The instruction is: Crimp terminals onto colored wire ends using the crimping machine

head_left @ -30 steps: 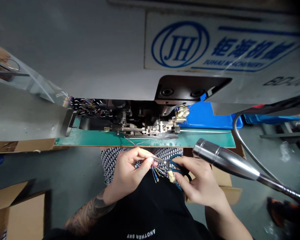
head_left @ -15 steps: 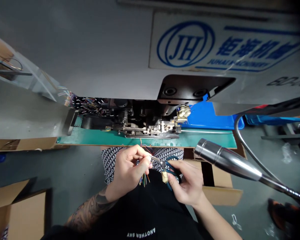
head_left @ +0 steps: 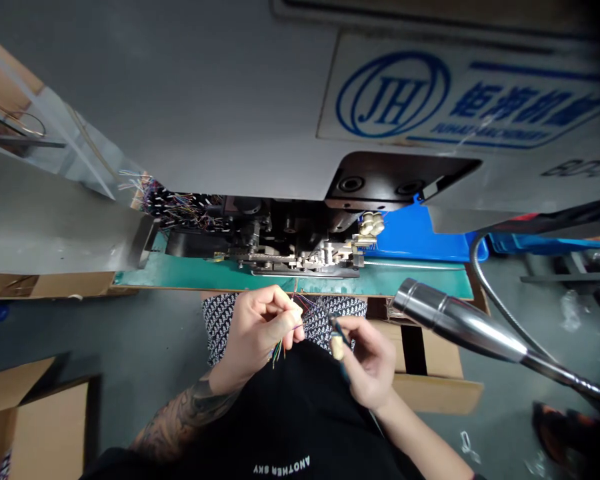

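Observation:
Thin coloured wires (head_left: 279, 351) are pinched in my left hand (head_left: 266, 328), closed just in front of the green table edge. Their ends stick out below the fingers, and a few strands show above the fingertips. My right hand (head_left: 369, 360) is closed on a pair of dark teal scissors (head_left: 341, 330), mostly hidden by the fingers. A cream-coloured wrap (head_left: 337, 347) covers part of the thumb. The scissor blades are blurred and point towards the wires, a short gap to the right of my left hand.
A grey machine (head_left: 230, 107) overhangs the green tabletop (head_left: 200, 275). Bundled wires (head_left: 180, 210) lie at its left, a blue tray (head_left: 415, 233) at its right. A metal flexible-neck lamp (head_left: 455, 320) reaches in from the right. Cardboard boxes (head_left: 50, 420) stand on the floor.
The scissors have drawn back to the right, away from my left fingertips, and tilted. My left hand stays nearly in place, with the wires now spread differently. The view has shifted slightly.

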A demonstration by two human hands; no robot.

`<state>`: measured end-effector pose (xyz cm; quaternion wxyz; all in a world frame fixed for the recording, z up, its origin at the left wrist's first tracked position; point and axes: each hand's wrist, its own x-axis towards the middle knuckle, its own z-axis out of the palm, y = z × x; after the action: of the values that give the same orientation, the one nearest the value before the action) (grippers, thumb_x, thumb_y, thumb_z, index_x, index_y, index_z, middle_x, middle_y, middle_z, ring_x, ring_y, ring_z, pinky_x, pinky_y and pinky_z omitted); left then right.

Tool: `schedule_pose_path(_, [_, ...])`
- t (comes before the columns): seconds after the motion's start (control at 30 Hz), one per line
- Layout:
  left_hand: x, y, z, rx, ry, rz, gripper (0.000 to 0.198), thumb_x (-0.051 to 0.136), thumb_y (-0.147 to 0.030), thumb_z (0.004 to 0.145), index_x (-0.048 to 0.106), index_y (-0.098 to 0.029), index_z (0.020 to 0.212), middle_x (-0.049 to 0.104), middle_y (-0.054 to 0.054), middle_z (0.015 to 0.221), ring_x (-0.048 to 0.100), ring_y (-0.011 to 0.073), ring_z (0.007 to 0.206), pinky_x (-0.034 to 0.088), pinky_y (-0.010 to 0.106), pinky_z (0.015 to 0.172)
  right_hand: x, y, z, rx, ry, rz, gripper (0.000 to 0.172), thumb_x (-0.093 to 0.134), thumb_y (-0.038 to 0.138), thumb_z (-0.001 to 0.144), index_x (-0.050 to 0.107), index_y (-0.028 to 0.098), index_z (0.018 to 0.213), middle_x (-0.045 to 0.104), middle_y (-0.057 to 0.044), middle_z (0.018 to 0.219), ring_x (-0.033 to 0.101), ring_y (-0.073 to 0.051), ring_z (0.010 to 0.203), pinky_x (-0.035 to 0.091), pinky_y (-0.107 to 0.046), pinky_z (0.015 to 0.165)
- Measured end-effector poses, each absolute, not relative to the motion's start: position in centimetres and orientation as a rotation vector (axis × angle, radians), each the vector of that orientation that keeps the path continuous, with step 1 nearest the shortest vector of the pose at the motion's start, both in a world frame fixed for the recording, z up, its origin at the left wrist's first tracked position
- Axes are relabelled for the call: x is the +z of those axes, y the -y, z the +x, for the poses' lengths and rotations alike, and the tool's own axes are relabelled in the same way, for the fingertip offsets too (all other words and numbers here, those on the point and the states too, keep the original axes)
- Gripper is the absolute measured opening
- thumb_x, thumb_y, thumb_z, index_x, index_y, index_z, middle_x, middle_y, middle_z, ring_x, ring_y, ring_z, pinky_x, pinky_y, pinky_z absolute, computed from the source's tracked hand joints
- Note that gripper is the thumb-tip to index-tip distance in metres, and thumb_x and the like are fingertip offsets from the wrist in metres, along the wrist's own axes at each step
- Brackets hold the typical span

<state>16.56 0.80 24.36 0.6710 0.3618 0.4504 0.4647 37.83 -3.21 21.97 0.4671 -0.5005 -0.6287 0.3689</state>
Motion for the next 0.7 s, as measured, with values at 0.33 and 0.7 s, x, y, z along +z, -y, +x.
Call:
schedule_pose_path(0.33, [24.5, -0.4, 16.6, 1.04, -1.047, 0.891, 0.016, 0.076, -0.021, 0.094, 0.072, -0.019, 0.079, 0.076, 0.002, 0.062, 0.072, 0.0143, 0.055, 0.059, 0.026, 0.058, 23.1, 2.0, 40.1, 0.984, 1.821, -1.195, 0.017, 0.069, 0.021, 0.094, 0.068, 0.022, 0.111, 0.067, -0.001, 0.085, 0.06, -0.015, 0.068, 0.053, -0.028, 0.062])
schedule_pose_path(0.7, [25.2, -0.2, 16.6, 1.021, -1.16, 1.083, 0.013, 0.074, -0.017, 0.092, 0.073, -0.02, 0.079, 0.078, 0.002, 0.062, 0.078, 0.0169, 0.06, 0.063, 0.025, 0.059, 23.6, 2.2, 41.2, 0.837, 1.956, -1.175, 0.035, 0.072, 0.017, 0.092, 0.068, 0.023, 0.126, 0.072, -0.002, 0.093, 0.069, -0.018, 0.077, 0.06, -0.033, 0.072])
